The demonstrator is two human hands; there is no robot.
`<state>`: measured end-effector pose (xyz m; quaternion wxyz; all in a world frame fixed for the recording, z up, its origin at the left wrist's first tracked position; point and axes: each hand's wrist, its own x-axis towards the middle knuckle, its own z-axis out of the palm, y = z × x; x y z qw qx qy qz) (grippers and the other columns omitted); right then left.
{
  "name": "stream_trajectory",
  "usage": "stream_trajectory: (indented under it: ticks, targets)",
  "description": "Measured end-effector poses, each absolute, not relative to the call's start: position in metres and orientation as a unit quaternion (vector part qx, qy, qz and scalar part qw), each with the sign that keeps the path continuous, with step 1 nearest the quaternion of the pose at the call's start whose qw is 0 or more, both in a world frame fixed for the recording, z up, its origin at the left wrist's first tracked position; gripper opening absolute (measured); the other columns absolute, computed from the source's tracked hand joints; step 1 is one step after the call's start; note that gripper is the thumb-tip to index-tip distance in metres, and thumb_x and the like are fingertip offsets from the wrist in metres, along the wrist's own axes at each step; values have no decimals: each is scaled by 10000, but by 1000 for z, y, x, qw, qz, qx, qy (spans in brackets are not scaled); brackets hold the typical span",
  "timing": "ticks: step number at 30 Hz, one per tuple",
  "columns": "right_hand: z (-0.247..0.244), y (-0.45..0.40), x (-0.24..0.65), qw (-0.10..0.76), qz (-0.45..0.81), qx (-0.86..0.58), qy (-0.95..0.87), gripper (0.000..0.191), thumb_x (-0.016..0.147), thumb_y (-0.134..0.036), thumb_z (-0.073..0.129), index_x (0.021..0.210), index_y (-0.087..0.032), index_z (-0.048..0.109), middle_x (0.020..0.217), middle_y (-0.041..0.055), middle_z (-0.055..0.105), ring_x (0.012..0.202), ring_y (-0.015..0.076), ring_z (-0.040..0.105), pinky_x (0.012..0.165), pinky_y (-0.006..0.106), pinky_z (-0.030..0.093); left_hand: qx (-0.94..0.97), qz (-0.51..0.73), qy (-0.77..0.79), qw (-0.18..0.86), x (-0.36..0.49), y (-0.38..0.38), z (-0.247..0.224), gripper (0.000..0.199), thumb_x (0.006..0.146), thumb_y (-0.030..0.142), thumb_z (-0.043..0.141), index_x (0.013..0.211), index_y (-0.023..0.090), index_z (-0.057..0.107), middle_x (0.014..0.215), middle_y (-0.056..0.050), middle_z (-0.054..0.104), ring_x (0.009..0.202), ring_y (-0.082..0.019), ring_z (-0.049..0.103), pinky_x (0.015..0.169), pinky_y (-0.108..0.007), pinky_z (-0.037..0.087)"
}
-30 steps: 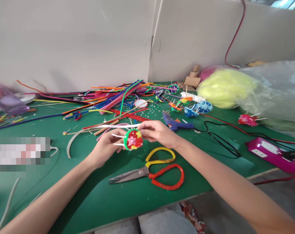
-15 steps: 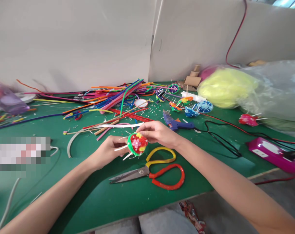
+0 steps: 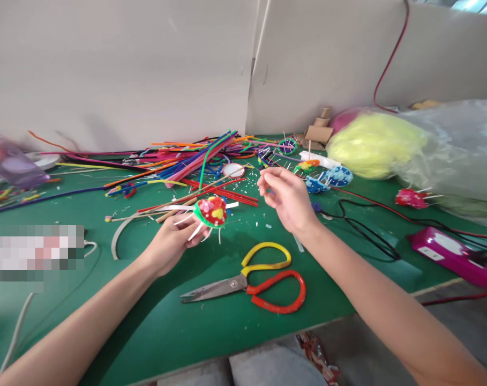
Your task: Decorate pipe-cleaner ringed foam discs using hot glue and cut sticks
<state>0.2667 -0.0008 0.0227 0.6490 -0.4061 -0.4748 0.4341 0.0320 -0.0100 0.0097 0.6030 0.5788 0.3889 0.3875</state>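
Note:
My left hand point(image 3: 174, 241) grips a small red dome ornament point(image 3: 211, 212) with a green rim, pink and yellow pieces and white strips sticking out below. Away to its right, my right hand point(image 3: 281, 195) is raised over the table with thumb and fingertips pressed together; anything between them is too small to make out. The glue gun is mostly hidden behind this hand. Nearer the front edge lie scissors point(image 3: 239, 281) with one yellow and one red handle, blades slightly apart.
Colourful pipe cleaners point(image 3: 195, 161) are heaped at the back. Several decorated pieces, among them a blue one point(image 3: 337, 176), sit behind my right hand. A magenta power strip point(image 3: 444, 252), black cables point(image 3: 364, 230) and plastic bags point(image 3: 375, 145) are on the right. A white lid point(image 3: 233, 170) lies among white bits.
My right hand has let go of the ornament and moved right and up, over the glue gun. My left hand has shifted the ornament slightly left and up, tilting it.

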Motion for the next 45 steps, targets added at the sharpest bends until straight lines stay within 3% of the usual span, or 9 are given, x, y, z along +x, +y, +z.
stream_trajectory:
  ticks: [9,16,26,32,45]
  targets:
    - [19,-7,260,512,647,-336,-454,173,724,-254,692,861,-189,609,708,-20,594,612,83,539,487,207,366,523,407,366,654,31,-8,12,331,683,423,774,621,128,638,537,20,454,486,-54,330,452,-185,248]
    - [17,-7,261,490,676,-288,-469,125,756,-223,672,860,-179,617,676,-23,593,583,76,529,434,191,290,494,412,356,678,30,-8,12,315,676,389,795,622,109,661,578,5,503,478,-37,353,430,-162,260]
    - [15,-7,259,489,669,-260,-495,169,741,-224,732,808,-191,580,660,-34,546,579,70,472,432,200,246,465,409,342,706,29,-8,13,274,706,349,782,714,91,691,520,37,421,480,-35,359,429,-128,286]
    - [14,-7,260,490,667,-256,-500,170,741,-208,731,822,-193,581,672,-30,548,578,70,448,434,202,232,452,411,336,717,30,-7,14,272,711,322,778,679,78,662,530,34,415,475,-33,352,413,-128,287]
    - [14,-7,260,495,676,-232,-494,122,754,-103,651,854,-161,612,755,2,584,650,81,535,434,177,281,447,420,333,716,31,-6,14,237,718,282,768,658,80,659,524,29,413,470,-40,346,400,-134,291]
